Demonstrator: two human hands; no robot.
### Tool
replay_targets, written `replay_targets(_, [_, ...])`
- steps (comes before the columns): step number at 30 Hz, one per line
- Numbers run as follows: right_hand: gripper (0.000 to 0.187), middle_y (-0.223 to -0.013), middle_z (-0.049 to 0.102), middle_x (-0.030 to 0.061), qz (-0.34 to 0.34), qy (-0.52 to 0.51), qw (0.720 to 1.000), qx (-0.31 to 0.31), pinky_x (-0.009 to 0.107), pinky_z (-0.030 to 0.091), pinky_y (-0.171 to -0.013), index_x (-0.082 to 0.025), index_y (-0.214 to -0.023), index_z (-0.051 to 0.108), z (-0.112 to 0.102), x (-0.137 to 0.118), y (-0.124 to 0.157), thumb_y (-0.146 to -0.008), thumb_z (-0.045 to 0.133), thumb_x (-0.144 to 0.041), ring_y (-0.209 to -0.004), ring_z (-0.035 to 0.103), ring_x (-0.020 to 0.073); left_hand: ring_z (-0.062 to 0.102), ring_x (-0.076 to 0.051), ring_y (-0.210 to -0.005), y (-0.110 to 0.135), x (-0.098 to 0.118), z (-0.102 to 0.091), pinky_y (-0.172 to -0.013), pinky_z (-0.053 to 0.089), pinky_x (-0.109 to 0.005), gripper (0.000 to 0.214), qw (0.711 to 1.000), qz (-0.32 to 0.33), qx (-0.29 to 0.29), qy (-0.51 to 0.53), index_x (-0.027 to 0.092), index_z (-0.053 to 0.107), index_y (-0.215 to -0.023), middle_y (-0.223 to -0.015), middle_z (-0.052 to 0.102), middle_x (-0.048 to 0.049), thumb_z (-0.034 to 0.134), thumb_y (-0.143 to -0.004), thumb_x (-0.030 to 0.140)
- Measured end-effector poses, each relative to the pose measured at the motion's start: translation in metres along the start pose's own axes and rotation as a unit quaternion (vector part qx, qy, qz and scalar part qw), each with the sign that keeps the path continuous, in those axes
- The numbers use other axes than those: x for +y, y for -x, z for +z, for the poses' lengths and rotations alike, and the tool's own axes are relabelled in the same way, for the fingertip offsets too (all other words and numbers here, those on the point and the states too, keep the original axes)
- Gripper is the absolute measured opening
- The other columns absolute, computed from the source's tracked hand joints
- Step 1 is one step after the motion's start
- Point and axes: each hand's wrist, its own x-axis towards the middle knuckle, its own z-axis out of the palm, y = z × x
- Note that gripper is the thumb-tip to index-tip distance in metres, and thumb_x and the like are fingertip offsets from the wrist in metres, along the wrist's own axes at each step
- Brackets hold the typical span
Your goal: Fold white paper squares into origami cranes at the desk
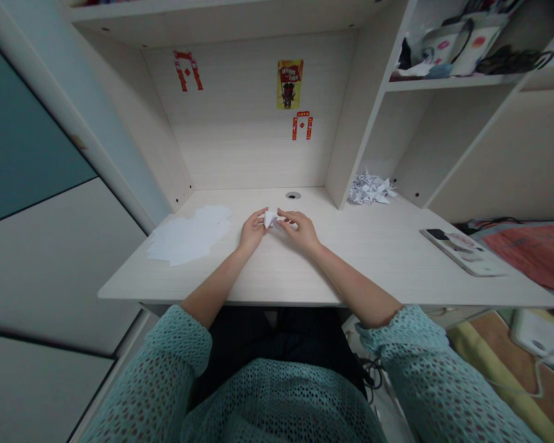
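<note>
A small piece of folded white paper [270,218] is held just above the desk [277,277], in the middle of the head view. My left hand [253,231] is closed on its left side. My right hand [301,227] meets it from the right, with thumb and forefinger at its edge. The exact fold is too small to make out. Left of my hands lies a spread of flat white paper sheets [189,237]. In the right-hand cubby sits a heap of small folded white paper pieces [372,189].
A flat pale box or tablet-like thing [461,252] lies on the desk's right side. An upright shelf panel [364,117] stands between the desk's back and the cubby. White mugs [461,46] stand on the upper right shelf. A cable hole [293,195] is behind my hands.
</note>
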Motion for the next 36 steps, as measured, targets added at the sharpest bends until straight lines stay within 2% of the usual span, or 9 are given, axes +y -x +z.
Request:
replay_targets(3, [0.034,-0.101,0.069,0.0061,0.060,-0.086,0.994,-0.020,0.029,0.050,-0.070,-0.022,-0.110,0.065,0.007,0.008,0.000,-0.081,0.057,-0.039,-0.077,0.062,0.0159,0.064,-0.016,-0.088,-0.002,-0.001,-0.001,-0.077,0.051,-0.030,0.052,1.000,0.008,-0.014,0.009,0.017,0.050,-0.124,-0.107,0.065,-0.0115,0.056,-0.072,0.019])
replay_targets(6, [0.038,-0.092,0.071,0.0055,0.097,-0.131,0.986,-0.037,0.028,0.049,-0.067,-0.020,-0.109,0.065,0.010,0.013,0.000,-0.078,0.061,-0.040,-0.071,0.062,0.0154,0.062,-0.017,-0.092,-0.005,-0.004,-0.003,-0.080,0.050,-0.030,0.053,0.999,0.027,-0.033,-0.009,0.018,0.052,-0.125,-0.114,0.062,-0.0115,0.058,-0.071,0.019])
replay_targets(12, [0.039,-0.085,0.070,0.0058,0.103,-0.171,0.979,-0.035,0.027,0.047,-0.064,-0.018,-0.100,0.068,0.009,0.011,-0.001,-0.068,0.069,-0.040,-0.070,0.062,0.0157,0.058,-0.019,-0.105,-0.009,-0.009,-0.005,-0.092,0.043,-0.033,0.043,0.996,0.049,-0.013,-0.069,0.017,0.061,-0.115,-0.119,0.061,-0.0109,0.059,-0.072,0.019])
replay_targets(17, [0.038,-0.084,0.070,0.0060,0.122,-0.230,0.965,-0.041,0.027,0.048,-0.066,-0.018,-0.101,0.068,0.011,0.012,-0.003,-0.071,0.066,-0.041,-0.071,0.063,0.0160,0.061,-0.019,-0.097,-0.009,-0.010,-0.004,-0.086,0.047,-0.033,0.048,0.999,0.006,-0.017,-0.036,0.017,0.060,-0.117,-0.119,0.062,-0.0102,0.064,-0.070,0.021])
replay_targets(23, [0.037,-0.081,0.070,0.0044,0.120,-0.161,0.979,-0.036,0.026,0.046,-0.063,-0.019,-0.096,0.070,0.011,0.015,0.000,-0.072,0.064,-0.046,-0.066,0.061,0.0149,0.063,-0.018,-0.096,-0.007,-0.009,-0.004,-0.088,0.047,-0.032,0.043,0.999,0.007,-0.024,-0.041,0.016,0.061,-0.115,-0.116,0.064,-0.0099,0.059,-0.073,0.020])
replay_targets(30, [0.031,-0.075,0.069,0.0020,0.084,-0.038,0.996,-0.010,0.025,0.044,-0.059,-0.021,-0.092,0.070,0.005,0.009,0.001,-0.072,0.065,-0.044,-0.063,0.060,0.0145,0.061,-0.020,-0.103,-0.003,-0.007,-0.003,-0.094,0.044,-0.032,0.038,0.993,0.073,-0.037,-0.082,0.017,0.064,-0.111,-0.115,0.064,-0.0083,0.058,-0.073,0.017])
replay_targets(36, [0.024,-0.078,0.070,0.0014,0.074,-0.002,0.997,-0.001,0.024,0.043,-0.057,-0.023,-0.095,0.071,0.004,0.010,0.001,-0.077,0.060,-0.035,-0.061,0.058,0.0133,0.064,-0.018,-0.092,0.003,-0.002,-0.003,-0.084,0.049,-0.030,0.043,0.981,0.086,-0.040,-0.171,0.023,0.061,-0.116,-0.114,0.065,-0.0048,0.058,-0.075,0.014])
